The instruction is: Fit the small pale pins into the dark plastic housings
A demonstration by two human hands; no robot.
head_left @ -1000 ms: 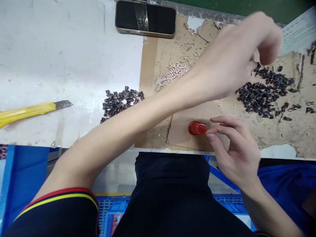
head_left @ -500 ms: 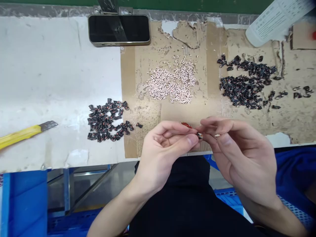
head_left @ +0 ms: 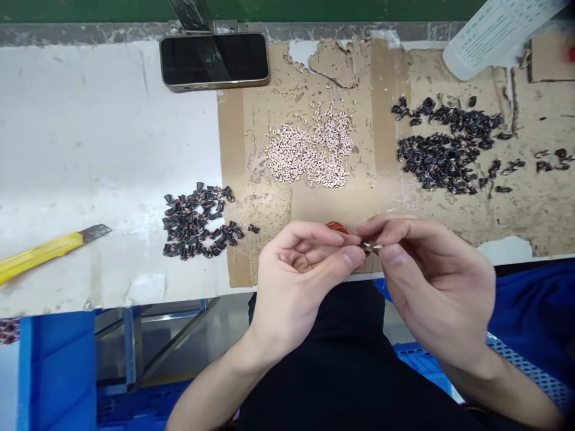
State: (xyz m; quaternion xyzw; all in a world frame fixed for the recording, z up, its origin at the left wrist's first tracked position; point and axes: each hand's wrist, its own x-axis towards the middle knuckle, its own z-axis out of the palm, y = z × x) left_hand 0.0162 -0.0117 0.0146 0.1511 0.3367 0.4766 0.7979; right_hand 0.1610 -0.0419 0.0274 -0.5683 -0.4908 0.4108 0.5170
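Over the table's near edge, my left hand (head_left: 305, 263) pinches a small black part (head_left: 367, 246) between thumb and forefinger. My right hand (head_left: 426, 275) is closed on a tiny pale piece (head_left: 378, 246), held right at the end of the black part; whether the two touch, I cannot tell. Just behind my fingertips shows a round red-orange object (head_left: 338, 227), partly hidden by the left hand. Beyond the hands lies a heap of tiny pinkish pieces (head_left: 309, 155) on cardboard. Black parts lie in a left pile (head_left: 193, 221) and a larger right pile (head_left: 442, 149).
A yellow utility knife (head_left: 49, 251) lies at the left on the white surface. At the back, a smartphone (head_left: 214, 58) rests near a metal bracket. A white bottle (head_left: 489, 42) lies tilted at back right. Blue crates (head_left: 58, 371) stand below the table.
My right hand has moved left, bringing the tiny pale piece up to the black part in my left hand. The left hand stays nearly in place. The view has shifted slightly.
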